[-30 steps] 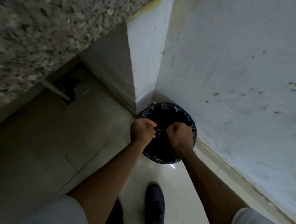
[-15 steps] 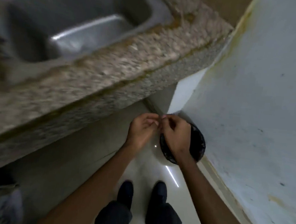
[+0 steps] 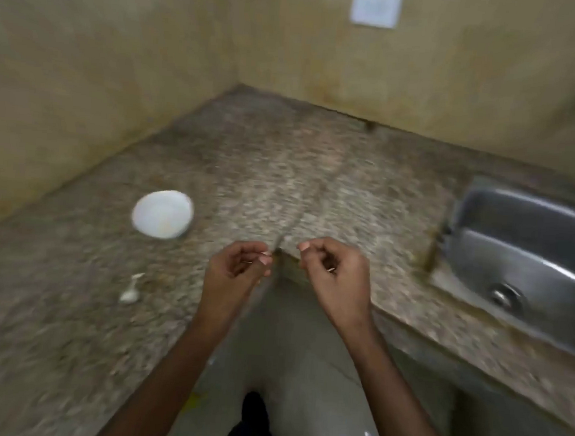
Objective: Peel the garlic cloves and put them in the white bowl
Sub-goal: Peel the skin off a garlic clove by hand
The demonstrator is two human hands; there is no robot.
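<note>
The white bowl (image 3: 162, 213) stands on the speckled granite counter (image 3: 281, 183), left of my hands; something pale lies inside it, too blurred to name. A whitish garlic piece (image 3: 130, 290) with a thin stem lies on the counter in front of the bowl, nearer to me. My left hand (image 3: 236, 268) and my right hand (image 3: 335, 275) hover side by side over the counter's inner corner edge. Both have loosely curled fingers and hold nothing that I can make out. The whole view is motion-blurred.
A steel sink (image 3: 528, 255) is set into the counter at the right. Yellowish walls (image 3: 120, 53) close off the counter at the left and back. Below my arms are the pale floor (image 3: 295, 371) and my dark shoe (image 3: 255, 416).
My view has swung up from the black-lined bin on the floor to the countertop. My hands have risen from over the bin to counter height and moved apart.
</note>
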